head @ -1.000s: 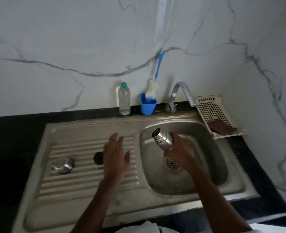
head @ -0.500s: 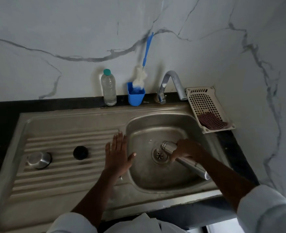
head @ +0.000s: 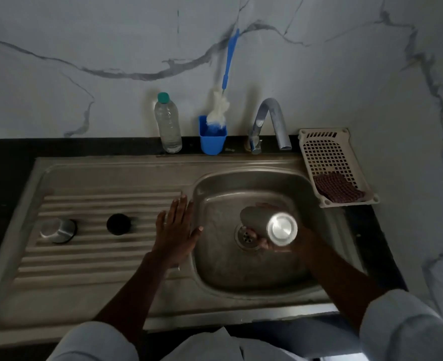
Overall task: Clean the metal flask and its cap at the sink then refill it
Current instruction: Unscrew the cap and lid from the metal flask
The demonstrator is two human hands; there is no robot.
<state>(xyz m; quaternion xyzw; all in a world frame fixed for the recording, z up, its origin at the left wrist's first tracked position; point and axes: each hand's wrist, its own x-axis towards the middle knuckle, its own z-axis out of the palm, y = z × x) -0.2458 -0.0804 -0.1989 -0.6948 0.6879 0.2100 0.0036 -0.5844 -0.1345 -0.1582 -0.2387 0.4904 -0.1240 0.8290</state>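
Observation:
My right hand [head: 297, 237] grips the metal flask [head: 269, 226] over the sink basin [head: 215, 269]. The flask is tipped mouth-down toward the drain [head: 246, 237], with its shiny round base facing the camera. My left hand [head: 174, 230] is spread flat, fingers straight, at the basin's left rim beside the ribbed drainboard [head: 85, 256]. On the drainboard lie a metal cap [head: 57, 230] at the left and a small black round piece [head: 118, 224] to its right. No water is seen running from the tap [head: 271, 121].
Along the back wall stand a clear plastic bottle with a green cap [head: 168, 123] and a blue cup [head: 212, 138] holding a blue-handled bottle brush [head: 224, 84]. A cream perforated tray [head: 329, 157] with a dark red scrub pad [head: 338, 188] sits right of the basin.
The flask was upright, then lying tilted toward the drain, and is now upended with its base toward me. My left hand has shifted right to the basin rim.

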